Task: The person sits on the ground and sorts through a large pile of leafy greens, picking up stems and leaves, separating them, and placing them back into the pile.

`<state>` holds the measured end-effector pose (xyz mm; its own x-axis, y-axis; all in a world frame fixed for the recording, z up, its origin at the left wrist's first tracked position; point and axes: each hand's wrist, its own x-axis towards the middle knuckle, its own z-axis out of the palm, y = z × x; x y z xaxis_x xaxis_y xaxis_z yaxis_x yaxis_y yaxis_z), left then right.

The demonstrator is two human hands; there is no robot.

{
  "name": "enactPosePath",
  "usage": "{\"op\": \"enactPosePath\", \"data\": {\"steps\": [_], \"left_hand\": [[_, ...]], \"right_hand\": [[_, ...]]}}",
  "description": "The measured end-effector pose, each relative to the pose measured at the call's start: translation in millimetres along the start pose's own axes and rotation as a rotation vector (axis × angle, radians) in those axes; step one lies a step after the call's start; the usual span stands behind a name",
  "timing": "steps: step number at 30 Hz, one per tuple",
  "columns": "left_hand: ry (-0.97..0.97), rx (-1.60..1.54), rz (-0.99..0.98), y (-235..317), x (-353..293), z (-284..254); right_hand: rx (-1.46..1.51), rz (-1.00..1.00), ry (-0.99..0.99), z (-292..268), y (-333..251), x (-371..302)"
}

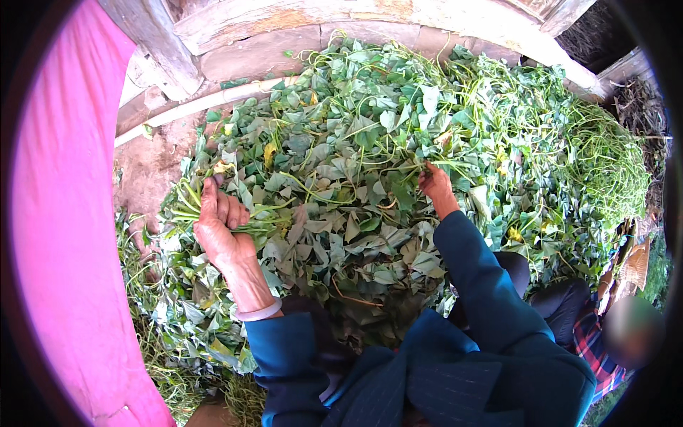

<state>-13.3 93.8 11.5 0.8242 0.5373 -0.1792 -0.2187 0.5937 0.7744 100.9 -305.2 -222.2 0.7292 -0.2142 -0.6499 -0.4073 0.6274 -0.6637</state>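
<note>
A wide heap of green leafy vines (348,171) spreads before me, with some yellowed leaves among the green. At the left of the heap, my left hand (226,217) is closed around a bunch of green stems (186,203) whose ends stick out to its left. A pale bangle circles that wrist. Farther right, my right hand (437,186) pinches at leaf stems on top of the heap. Its fingertips are partly hidden among the leaves, so exactly what lies between them is hard to see.
Pink cloth (71,213) hangs along the left side. A pale pipe (206,107) and a wooden beam (356,18) border the far side. Thin bare stems (605,156) are piled at the far right. Another person in a plaid sleeve (594,356) sits at the lower right.
</note>
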Motion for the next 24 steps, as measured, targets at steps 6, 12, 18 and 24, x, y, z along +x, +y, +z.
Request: {"op": "enactPosePath", "data": {"steps": [6, 12, 18, 24], "left_hand": [[0.073, 0.148, -0.066, 3, -3, -3], [-0.135, 0.306, -0.170, -23, -14, 19], [-0.331, 0.466, -0.251, -55, -37, 40], [0.096, 0.315, 0.149, -31, -16, 25]], "right_hand": [[-0.352, -0.134, -0.696, 111, -29, -102], [-0.895, -0.459, -0.869, 131, -54, -202], [-0.585, -0.461, -0.739, 120, -36, -222], [-0.809, -0.727, -0.515, 105, -38, -195]]}}
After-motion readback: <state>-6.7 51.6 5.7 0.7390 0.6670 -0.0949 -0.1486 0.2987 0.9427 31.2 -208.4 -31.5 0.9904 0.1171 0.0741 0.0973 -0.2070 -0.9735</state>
